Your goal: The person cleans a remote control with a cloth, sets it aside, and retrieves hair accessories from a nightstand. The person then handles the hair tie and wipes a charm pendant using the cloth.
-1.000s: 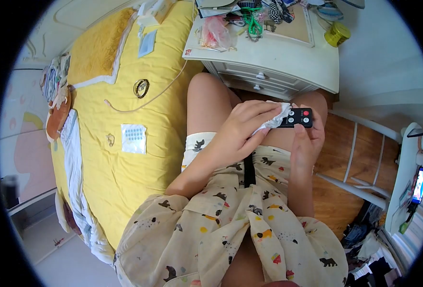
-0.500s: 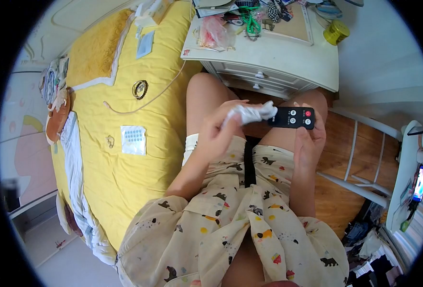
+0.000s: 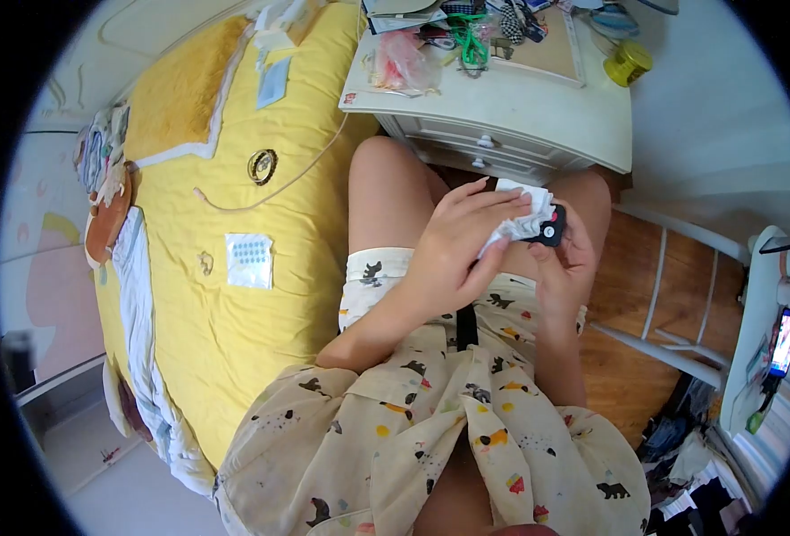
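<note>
Tissue (image 3: 527,213) is back over the remote (image 3: 551,230), so contact's on again. Left hand (image 3: 457,234) grips tissue, right hand (image 3: 566,259) holds remote

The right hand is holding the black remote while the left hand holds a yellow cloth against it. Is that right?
Not quite: the cloth is white, not yellow, as the head view shows. The right hand does hold the black remote, and the left hand holds the cloth against it.
</note>
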The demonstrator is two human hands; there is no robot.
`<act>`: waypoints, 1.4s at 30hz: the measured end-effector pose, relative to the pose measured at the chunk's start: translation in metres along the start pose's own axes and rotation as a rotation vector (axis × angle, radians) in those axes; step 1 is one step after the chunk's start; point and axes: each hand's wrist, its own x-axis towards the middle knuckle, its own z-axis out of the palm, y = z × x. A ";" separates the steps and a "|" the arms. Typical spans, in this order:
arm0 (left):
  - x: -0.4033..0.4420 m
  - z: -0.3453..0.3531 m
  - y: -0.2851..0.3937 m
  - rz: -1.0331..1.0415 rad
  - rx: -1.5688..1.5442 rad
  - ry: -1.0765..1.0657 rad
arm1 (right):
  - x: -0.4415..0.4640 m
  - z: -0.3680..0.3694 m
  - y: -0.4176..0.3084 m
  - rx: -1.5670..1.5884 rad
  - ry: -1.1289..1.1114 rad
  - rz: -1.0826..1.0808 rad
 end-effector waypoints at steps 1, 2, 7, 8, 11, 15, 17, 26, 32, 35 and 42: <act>-0.001 0.002 0.000 0.017 0.038 -0.009 | -0.001 0.002 -0.001 0.004 0.031 -0.010; -0.001 0.003 0.000 0.034 0.076 -0.018 | -0.001 0.003 -0.002 0.008 0.062 -0.021; -0.005 -0.002 -0.006 0.077 0.045 -0.072 | 0.002 -0.007 0.002 -0.013 0.041 -0.063; -0.006 -0.005 -0.007 0.076 0.037 -0.090 | 0.003 -0.008 0.003 0.002 0.032 -0.066; -0.013 -0.013 -0.014 0.043 -0.071 -0.039 | 0.002 -0.006 0.000 0.038 0.002 -0.024; -0.017 -0.011 -0.005 -0.321 -0.599 0.275 | 0.001 -0.004 0.001 0.061 -0.058 0.009; -0.015 -0.012 0.006 -0.492 -0.715 0.389 | -0.002 -0.005 0.002 0.077 -0.066 0.046; -0.006 0.005 0.003 -0.074 -0.046 0.109 | -0.004 0.000 0.006 0.050 -0.080 0.018; -0.005 0.013 0.007 -0.057 0.052 0.053 | -0.001 0.009 -0.002 -0.014 -0.014 -0.090; -0.005 0.014 0.007 -0.060 0.049 0.057 | 0.000 0.007 0.001 -0.036 0.003 -0.091; -0.007 0.015 0.005 -0.037 0.113 0.039 | -0.001 0.004 0.006 -0.032 0.027 -0.046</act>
